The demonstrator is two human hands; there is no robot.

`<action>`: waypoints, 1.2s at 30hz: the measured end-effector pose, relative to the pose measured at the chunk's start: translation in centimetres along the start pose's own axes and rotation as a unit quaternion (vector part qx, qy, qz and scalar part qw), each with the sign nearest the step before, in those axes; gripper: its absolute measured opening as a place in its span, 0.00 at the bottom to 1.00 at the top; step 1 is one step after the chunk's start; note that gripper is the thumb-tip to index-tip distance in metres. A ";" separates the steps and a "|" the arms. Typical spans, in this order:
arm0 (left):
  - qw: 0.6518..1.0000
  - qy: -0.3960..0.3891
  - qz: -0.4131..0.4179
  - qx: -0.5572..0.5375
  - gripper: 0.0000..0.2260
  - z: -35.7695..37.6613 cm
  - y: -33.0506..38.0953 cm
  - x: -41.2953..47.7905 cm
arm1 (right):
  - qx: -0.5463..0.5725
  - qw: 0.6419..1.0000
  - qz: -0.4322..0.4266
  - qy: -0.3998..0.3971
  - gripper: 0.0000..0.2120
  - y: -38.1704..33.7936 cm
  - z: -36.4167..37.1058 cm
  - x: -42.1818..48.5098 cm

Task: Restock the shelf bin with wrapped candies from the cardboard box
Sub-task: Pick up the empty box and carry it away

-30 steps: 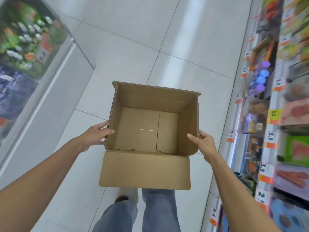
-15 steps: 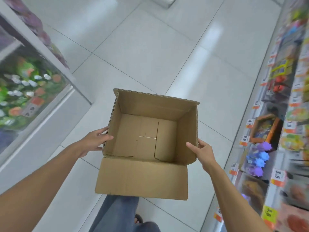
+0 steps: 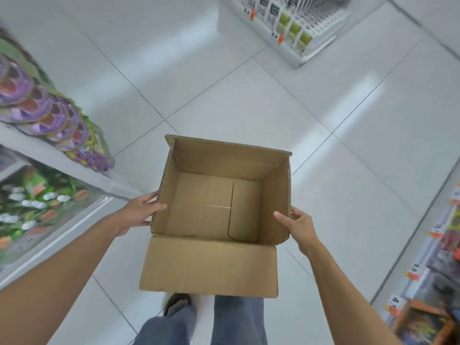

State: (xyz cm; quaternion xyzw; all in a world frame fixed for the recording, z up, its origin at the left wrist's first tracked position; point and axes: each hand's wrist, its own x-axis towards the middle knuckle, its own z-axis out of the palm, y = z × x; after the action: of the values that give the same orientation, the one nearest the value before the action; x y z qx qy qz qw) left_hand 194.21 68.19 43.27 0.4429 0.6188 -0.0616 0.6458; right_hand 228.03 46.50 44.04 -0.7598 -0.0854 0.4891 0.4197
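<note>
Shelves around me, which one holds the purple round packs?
The left shelf, beside the left hand; the right shelf and the far rack show none.

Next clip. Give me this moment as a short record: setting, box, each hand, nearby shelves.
setting: shop aisle, white tiled floor
cardboard box: carried open, empty, near flap hanging down
left hand: holds left wall, thumb over rim
right hand: holds right wall, thumb inside
left shelf: purple packets
right shelf: price-tagged goods, blurred
</note>
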 end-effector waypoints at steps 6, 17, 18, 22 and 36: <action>0.997 0.044 -0.007 -0.069 0.30 -1.8 9.5 6.4 | -0.072 0.996 -0.022 -0.055 0.15 -12.4 1.5 13.6; 0.970 0.144 -0.012 -0.194 0.31 -13.3 19.1 17.7 | -0.200 0.964 -0.072 -0.160 0.13 -31.9 17.3 34.3; 0.966 0.150 -0.014 -0.208 0.31 -14.8 19.9 19.2 | -0.209 0.961 -0.074 -0.166 0.14 -33.2 19.3 36.3; 0.949 0.171 -0.038 -0.261 0.31 -20.1 22.5 24.0 | -0.228 0.951 -0.069 -0.200 0.14 -37.9 27.7 43.6; 0.880 0.252 -0.121 -0.384 0.31 -33.6 23.7 37.6 | -0.274 0.908 -0.052 -0.312 0.16 -44.2 49.5 60.0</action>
State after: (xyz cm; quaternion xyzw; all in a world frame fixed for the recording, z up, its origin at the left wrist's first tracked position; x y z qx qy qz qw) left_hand 192.60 121.78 28.17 0.0825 0.7844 0.2171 0.5751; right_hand 230.47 134.30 27.23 -0.6478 -0.3817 0.6366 0.1717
